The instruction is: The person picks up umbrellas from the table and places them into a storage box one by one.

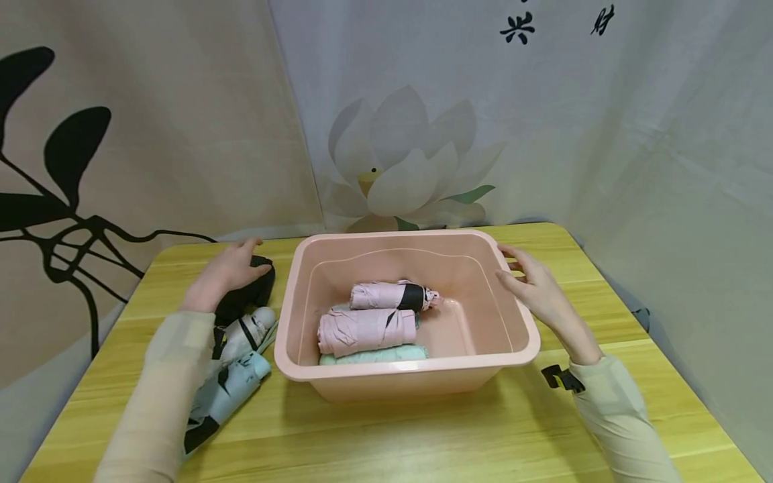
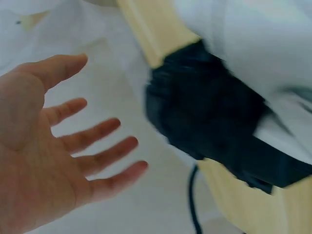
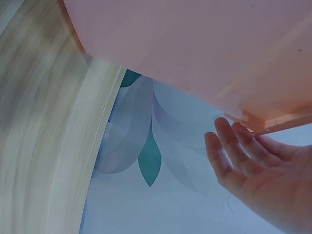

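My left hand (image 1: pixel 232 272) hovers at the black folded umbrella (image 1: pixel 244 295), its fingers spread and holding nothing. In the left wrist view the palm faces the black umbrella (image 2: pixel 204 107) with a gap between. Beside it lie a white folded umbrella (image 1: pixel 244 335) and a light-blue one (image 1: pixel 226 389) with a black band. My right hand (image 1: pixel 534 285) holds the right rim of a pink plastic bin (image 1: pixel 404 382), thumb over the edge and fingers outside and below. Two pink folded umbrellas (image 1: pixel 368 332) lie in the bin, over a mint-green one (image 1: pixel 377 354).
The bin stands on a wooden table (image 1: pixel 398 443), left of my right forearm. Behind the table hangs a pale cloth (image 1: pixel 423 40) printed with a lotus and dark plant shapes. A black strap (image 1: pixel 563 379) sits at my right wrist.
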Tool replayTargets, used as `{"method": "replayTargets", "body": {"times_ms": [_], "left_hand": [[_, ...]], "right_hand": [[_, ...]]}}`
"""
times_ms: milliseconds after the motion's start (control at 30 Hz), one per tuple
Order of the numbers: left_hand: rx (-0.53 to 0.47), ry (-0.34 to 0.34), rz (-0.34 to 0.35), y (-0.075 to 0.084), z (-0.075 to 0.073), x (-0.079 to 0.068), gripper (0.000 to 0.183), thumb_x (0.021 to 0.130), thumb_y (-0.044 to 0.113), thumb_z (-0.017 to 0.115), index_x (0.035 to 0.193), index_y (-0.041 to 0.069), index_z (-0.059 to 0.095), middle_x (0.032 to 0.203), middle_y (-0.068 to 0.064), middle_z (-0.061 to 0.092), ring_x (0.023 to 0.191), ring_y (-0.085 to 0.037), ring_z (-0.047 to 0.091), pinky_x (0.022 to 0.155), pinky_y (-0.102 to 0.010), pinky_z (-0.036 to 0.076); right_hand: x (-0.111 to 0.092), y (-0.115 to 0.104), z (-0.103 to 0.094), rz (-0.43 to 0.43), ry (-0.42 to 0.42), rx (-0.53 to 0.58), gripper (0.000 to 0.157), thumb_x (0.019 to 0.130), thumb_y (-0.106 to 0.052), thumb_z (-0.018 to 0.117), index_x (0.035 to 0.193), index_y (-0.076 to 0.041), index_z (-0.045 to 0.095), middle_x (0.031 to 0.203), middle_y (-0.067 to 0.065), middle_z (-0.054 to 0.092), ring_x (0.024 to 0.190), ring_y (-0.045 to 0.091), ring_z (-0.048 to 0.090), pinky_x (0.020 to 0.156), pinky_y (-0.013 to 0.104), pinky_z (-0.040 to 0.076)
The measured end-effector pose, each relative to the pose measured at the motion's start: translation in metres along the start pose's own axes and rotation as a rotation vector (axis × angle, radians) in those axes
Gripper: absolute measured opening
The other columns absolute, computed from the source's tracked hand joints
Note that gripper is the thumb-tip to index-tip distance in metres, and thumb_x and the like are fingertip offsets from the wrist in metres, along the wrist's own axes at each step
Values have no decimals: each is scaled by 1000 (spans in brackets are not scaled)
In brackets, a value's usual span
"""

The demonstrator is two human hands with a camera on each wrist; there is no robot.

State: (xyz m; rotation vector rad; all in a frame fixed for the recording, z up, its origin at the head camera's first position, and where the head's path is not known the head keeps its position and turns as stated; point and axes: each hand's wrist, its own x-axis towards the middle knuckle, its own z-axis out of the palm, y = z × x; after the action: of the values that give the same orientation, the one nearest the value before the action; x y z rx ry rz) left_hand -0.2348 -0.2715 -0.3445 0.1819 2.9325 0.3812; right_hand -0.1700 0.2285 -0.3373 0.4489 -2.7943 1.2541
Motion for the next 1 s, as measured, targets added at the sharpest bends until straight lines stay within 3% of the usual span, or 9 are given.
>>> {"method": "replayTargets", "body": {"times_ms": [200, 400, 700, 1000], "left_hand": [[-1, -116, -140, -20, 13, 2, 88, 87, 39, 56, 143, -6, 6, 138, -45, 14, 120, -60, 25, 95, -67, 29], [-7, -184, -205, -29, 25, 3, 100, 83, 40, 61, 143, -4, -6, 136, -47, 13, 120, -62, 23, 95, -67, 30], [-9, -188, -226, -34, 35, 6, 106, 80, 37, 65, 143, -1, -11, 131, -50, 20, 114, -62, 34, 89, -63, 38], [-66, -159, -222, -40, 38, 7, 103, 79, 26, 67, 143, 0, -10, 132, -51, 9, 113, -65, 30, 87, -65, 37]], "right_hand": [[0, 0, 0, -2, 2, -4, 53, 94, -27, 48, 142, -9, 32, 135, 19, 45, 116, 35, 50, 85, 47, 49], [-1, -1, -1, 0, 0, 11, 53, 94, -25, 49, 142, -8, 31, 137, 19, 43, 116, 36, 50, 86, 48, 48], [-1, 0, 0, 2, 1, 3, 53, 94, -27, 48, 142, -9, 32, 134, 19, 46, 115, 35, 51, 85, 45, 49], [0, 2, 0, 0, 0, 8, 53, 94, -27, 48, 142, -9, 32, 136, 18, 44, 116, 35, 50, 85, 47, 49]]}}
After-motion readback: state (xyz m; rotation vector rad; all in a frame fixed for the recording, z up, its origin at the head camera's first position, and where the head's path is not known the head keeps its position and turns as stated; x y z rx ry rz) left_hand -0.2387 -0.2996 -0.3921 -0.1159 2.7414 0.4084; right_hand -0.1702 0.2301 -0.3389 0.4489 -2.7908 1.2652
